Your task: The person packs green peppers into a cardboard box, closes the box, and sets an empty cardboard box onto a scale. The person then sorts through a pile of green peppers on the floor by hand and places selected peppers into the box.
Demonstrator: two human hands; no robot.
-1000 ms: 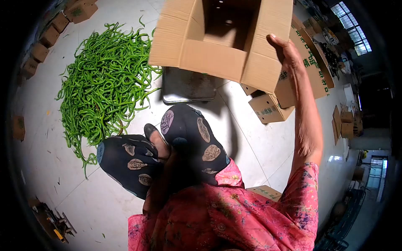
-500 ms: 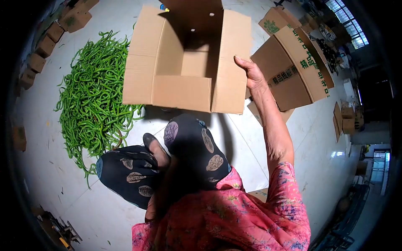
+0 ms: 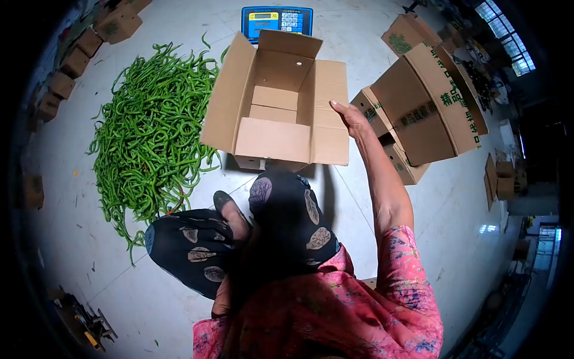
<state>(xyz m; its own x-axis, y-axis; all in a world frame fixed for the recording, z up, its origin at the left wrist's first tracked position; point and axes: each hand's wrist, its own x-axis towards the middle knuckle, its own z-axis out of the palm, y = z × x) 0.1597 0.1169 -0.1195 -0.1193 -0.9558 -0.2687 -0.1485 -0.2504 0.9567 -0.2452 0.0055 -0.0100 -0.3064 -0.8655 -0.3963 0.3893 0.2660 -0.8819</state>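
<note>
An empty cardboard box (image 3: 274,136) with its flaps spread stands in front of my knees, just behind which a blue scale display (image 3: 277,21) shows. My right hand (image 3: 351,117) grips the box's right flap, thumb on top and fingers hidden beneath it. To the left of the box lies a large heap of green peppers (image 3: 156,137), close to its left flap. My left hand is hidden below my left forearm, near my lap, so its fingers do not show.
Larger cardboard boxes with green print (image 3: 412,113) are stacked to the right. Small boxes (image 3: 75,62) line the upper left edge. A dark shoe (image 3: 222,200) is by the heap. Tools (image 3: 89,326) lie at the lower left.
The box has come down and away from the camera, held by my right hand. The blue scale display now shows behind it, and the dark scale plate is covered.
</note>
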